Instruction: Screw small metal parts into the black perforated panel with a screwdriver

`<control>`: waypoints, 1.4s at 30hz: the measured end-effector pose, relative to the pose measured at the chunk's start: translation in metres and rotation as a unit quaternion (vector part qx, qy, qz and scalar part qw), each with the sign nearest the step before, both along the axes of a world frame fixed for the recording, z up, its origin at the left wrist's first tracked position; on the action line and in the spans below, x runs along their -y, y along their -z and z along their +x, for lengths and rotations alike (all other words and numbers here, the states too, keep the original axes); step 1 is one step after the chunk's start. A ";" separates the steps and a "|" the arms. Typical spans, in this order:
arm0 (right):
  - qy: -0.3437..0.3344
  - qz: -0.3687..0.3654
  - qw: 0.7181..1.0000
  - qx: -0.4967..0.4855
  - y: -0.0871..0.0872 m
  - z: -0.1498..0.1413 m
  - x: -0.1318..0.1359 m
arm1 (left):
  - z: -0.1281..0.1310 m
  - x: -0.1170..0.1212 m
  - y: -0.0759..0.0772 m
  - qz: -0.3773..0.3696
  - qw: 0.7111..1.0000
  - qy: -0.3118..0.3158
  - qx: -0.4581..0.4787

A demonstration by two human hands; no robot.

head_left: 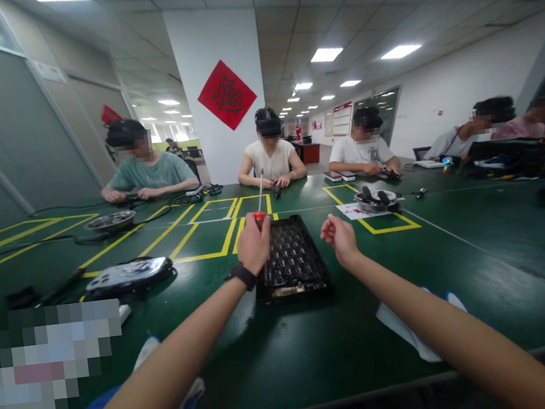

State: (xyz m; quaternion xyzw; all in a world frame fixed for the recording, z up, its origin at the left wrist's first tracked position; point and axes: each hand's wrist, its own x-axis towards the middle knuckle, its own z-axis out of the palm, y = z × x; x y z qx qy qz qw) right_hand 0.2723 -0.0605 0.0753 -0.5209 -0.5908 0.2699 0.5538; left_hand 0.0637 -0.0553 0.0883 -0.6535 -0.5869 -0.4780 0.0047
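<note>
My left hand (254,242) is closed around the handle of a screwdriver (259,216), whose red end and thin metal shaft rise above the fist, tip up. It rests by the left side of a black rectangular case (292,255) that lies on the table in front of me. Rows of small shiny spots show inside the case, and a pale strip runs along its near end. To the right of the case, apart from it, my right hand (339,239) is raised with its fingers curled together. Whatever its fingertips pinch, if anything, is too small to see.
Several people sit across the green table (366,338), which bears yellow tape outlines. A phone-like object (130,274) lies on the left. White-and-blue gloves (409,330) lie under my forearms. Round metal containers (377,199) and black cables (209,190) are farther back.
</note>
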 end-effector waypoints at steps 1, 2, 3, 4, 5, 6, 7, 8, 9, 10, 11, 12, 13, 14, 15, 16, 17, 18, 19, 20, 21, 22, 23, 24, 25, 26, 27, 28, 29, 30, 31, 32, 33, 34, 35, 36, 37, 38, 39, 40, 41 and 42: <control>-0.002 -0.024 0.999 0.042 -0.005 0.003 -0.008 | -0.006 -0.012 -0.003 -0.041 0.999 0.004 0.029; -0.007 -0.042 0.997 0.071 -0.011 0.005 -0.014 | -0.013 -0.023 -0.005 -0.082 0.995 0.016 0.054; -0.011 -0.062 0.992 0.105 -0.015 0.006 -0.017 | -0.020 -0.031 -0.003 -0.107 0.991 0.020 0.072; -0.012 -0.078 0.987 0.137 -0.017 0.006 -0.018 | -0.028 -0.037 0.001 -0.103 0.992 0.019 0.068; -0.010 -0.092 0.981 0.170 -0.016 0.005 -0.017 | -0.036 -0.039 0.008 -0.074 0.996 0.014 0.045; -0.005 -0.104 0.973 0.205 -0.014 0.003 -0.013 | -0.044 -0.039 0.018 -0.036 0.999 0.009 0.016; 0.002 -0.116 0.964 0.238 -0.009 0.000 -0.008 | -0.051 -0.037 0.029 -0.014 1.000 -0.001 -0.006; 0.011 -0.127 0.955 0.268 -0.003 -0.005 -0.003 | -0.058 -0.034 0.042 -0.009 1.000 -0.006 -0.018; 0.022 -0.136 0.946 0.294 0.004 -0.010 0.003 | -0.064 -0.031 0.054 -0.014 1.000 -0.013 -0.021; 0.036 -0.142 0.937 0.317 0.010 -0.015 0.007 | -0.069 -0.028 0.066 -0.016 0.999 -0.027 -0.012; 0.053 -0.147 0.929 0.336 0.016 -0.020 0.010 | -0.074 -0.027 0.076 -0.015 0.999 -0.042 -0.002; 0.069 -0.150 0.921 0.352 0.020 -0.025 0.011 | -0.077 -0.026 0.084 -0.012 0.998 -0.061 0.013; 0.082 -0.155 0.914 0.365 0.022 -0.029 0.010 | -0.079 -0.027 0.090 -0.017 0.997 -0.074 0.027; 0.092 -0.161 0.908 0.376 0.023 -0.031 0.009 | -0.080 -0.028 0.094 -0.022 0.996 -0.082 0.035; 0.099 -0.166 0.903 0.385 0.023 -0.033 0.006 | -0.081 -0.029 0.096 -0.029 0.996 -0.079 0.031; 0.103 -0.171 0.898 0.391 0.022 -0.033 0.002 | -0.082 -0.031 0.097 -0.040 0.996 -0.072 0.021; 0.106 -0.173 0.895 0.396 0.021 -0.033 -0.001 | -0.082 -0.032 0.096 -0.055 0.996 -0.063 0.007; 0.107 -0.173 0.893 0.401 0.019 -0.032 -0.003 | -0.082 -0.033 0.096 -0.071 0.996 -0.053 -0.009; 0.106 -0.171 0.892 0.404 0.017 -0.031 -0.006 | -0.082 -0.033 0.095 -0.085 0.995 -0.045 -0.022; 0.104 -0.167 0.892 0.408 0.015 -0.028 -0.007 | -0.082 -0.033 0.094 -0.098 0.994 -0.038 -0.032; 0.101 -0.161 0.891 0.411 0.012 -0.025 -0.008 | -0.082 -0.032 0.093 -0.106 0.993 -0.030 -0.038; 0.098 -0.154 0.891 0.415 0.009 -0.021 -0.008 | -0.083 -0.032 0.093 -0.110 0.993 -0.022 -0.042; 0.094 -0.147 0.891 0.420 0.005 -0.015 -0.007 | -0.084 -0.031 0.093 -0.112 0.993 -0.014 -0.044; 0.090 -0.140 0.890 0.425 0.000 -0.007 -0.006 | -0.085 -0.031 0.093 -0.115 0.992 -0.006 -0.045; 0.087 -0.134 0.888 0.431 -0.005 0.003 -0.005 | -0.085 -0.031 0.093 -0.117 0.992 0.000 -0.047; 0.082 -0.130 0.886 0.437 -0.012 0.015 -0.003 | -0.086 -0.032 0.094 -0.119 0.992 0.006 -0.047; 0.078 -0.127 0.883 0.444 -0.020 0.029 0.000 | -0.087 -0.032 0.094 -0.121 0.991 0.009 -0.046; 0.073 -0.125 0.881 0.451 -0.028 0.045 0.004 | -0.087 -0.033 0.094 -0.123 0.991 0.011 -0.044; 0.071 -0.123 0.878 0.458 -0.036 0.063 0.008 | -0.087 -0.034 0.095 -0.126 0.991 0.013 -0.043; 0.070 -0.124 0.873 0.466 -0.044 0.083 0.013 | -0.088 -0.035 0.095 -0.128 0.991 0.015 -0.042; 0.070 -0.126 0.869 0.473 -0.051 0.105 0.019 | -0.088 -0.035 0.096 -0.130 0.990 0.017 -0.041; 0.074 -0.129 0.865 0.480 -0.056 0.129 0.026 | -0.088 -0.035 0.096 -0.132 0.990 0.018 -0.041; 0.079 -0.131 0.861 0.485 -0.060 0.155 0.032 | -0.088 -0.035 0.096 -0.132 0.990 0.018 -0.041; 0.086 -0.134 0.858 0.489 -0.061 0.182 0.039 | -0.088 -0.035 0.096 -0.132 0.990 0.018 -0.041; 0.100 -0.143 0.853 0.492 -0.061 0.210 0.045 | -0.087 -0.034 0.095 -0.131 0.990 0.017 -0.041; 0.118 -0.149 0.847 0.497 -0.059 0.238 0.051 | -0.087 -0.033 0.095 -0.131 0.990 0.016 -0.041; 0.134 -0.154 0.843 0.498 -0.055 0.265 0.057 | -0.086 -0.033 0.095 -0.132 0.990 0.017 -0.042; 0.161 -0.153 0.842 0.492 -0.049 0.289 0.062 | -0.086 -0.032 0.094 -0.133 0.990 0.017 -0.042; 0.174 -0.157 0.839 0.491 -0.043 0.311 0.067 | -0.086 -0.032 0.094 -0.135 0.990 0.016 -0.042; 0.187 -0.158 0.836 0.492 -0.037 0.329 0.071 | -0.085 -0.031 0.093 -0.137 0.990 0.015 -0.042; 0.197 -0.156 0.833 0.493 -0.031 0.344 0.075 | -0.085 -0.031 0.093 -0.138 0.989 0.014 -0.041; 0.209 -0.149 0.831 0.493 -0.024 0.354 0.078 | -0.085 -0.030 0.092 -0.139 0.989 0.013 -0.041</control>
